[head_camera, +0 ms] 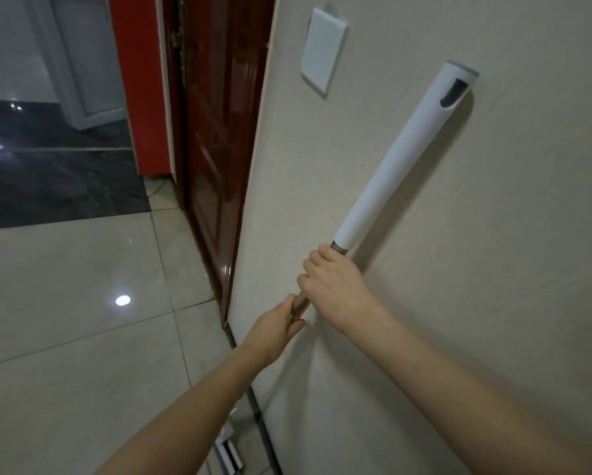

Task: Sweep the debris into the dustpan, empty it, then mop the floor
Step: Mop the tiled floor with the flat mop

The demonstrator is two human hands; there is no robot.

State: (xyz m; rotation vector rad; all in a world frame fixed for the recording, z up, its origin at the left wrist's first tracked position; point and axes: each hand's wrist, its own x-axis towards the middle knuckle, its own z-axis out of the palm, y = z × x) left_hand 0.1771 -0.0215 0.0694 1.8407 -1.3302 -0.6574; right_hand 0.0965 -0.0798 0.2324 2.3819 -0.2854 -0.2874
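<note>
A long mop handle leans against the beige wall, its white upper grip [404, 156] ending in a grey cap with a dark slot. Below the white part the pole is metallic brown. My right hand [335, 286] grips the pole just under the white sleeve. Right below it, my left hand [275, 329] holds the same pole with thumb and fingers around it. The lower pole runs behind my left forearm. At the bottom by the baseboard a white mop head part [231, 454] shows on the floor.
A white switch plate [322, 51] sits on the wall above. A dark red door [215, 142] with a red frame stands to the left. Glossy beige floor tiles [82, 320] spread left, meeting dark tiles [54, 180] further off.
</note>
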